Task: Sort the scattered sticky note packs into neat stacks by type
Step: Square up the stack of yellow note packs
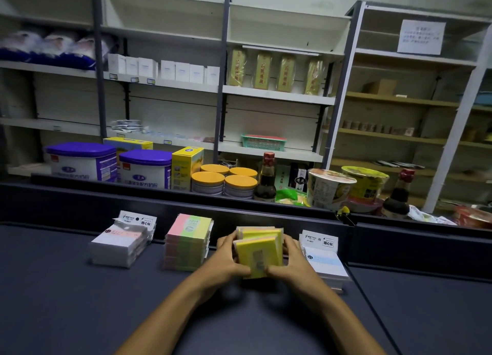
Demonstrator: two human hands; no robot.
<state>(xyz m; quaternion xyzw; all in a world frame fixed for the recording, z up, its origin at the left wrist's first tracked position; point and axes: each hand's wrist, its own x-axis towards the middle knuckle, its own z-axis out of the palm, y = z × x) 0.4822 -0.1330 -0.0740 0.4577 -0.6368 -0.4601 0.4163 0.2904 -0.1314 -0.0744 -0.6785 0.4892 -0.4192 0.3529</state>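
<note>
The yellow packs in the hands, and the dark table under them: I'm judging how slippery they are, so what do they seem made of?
The yellow packs look like paper note pads in thin clear film: flat coloured edges and a printed label, though any gloss is hard to see. The left hand and right hand grip them from both sides. The table looks like a matte dark laminate or plastic, with no reflections.

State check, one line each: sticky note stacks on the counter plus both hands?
yellow sticky note packs: bunched, uneven, held between both hands
left hand: grips the packs' left side
right hand: grips the packs' right side
pink-and-green stack: squared up, untouched
pink-label stack: stacked, slightly uneven
blue-label stack: stacked, untouched
</note>
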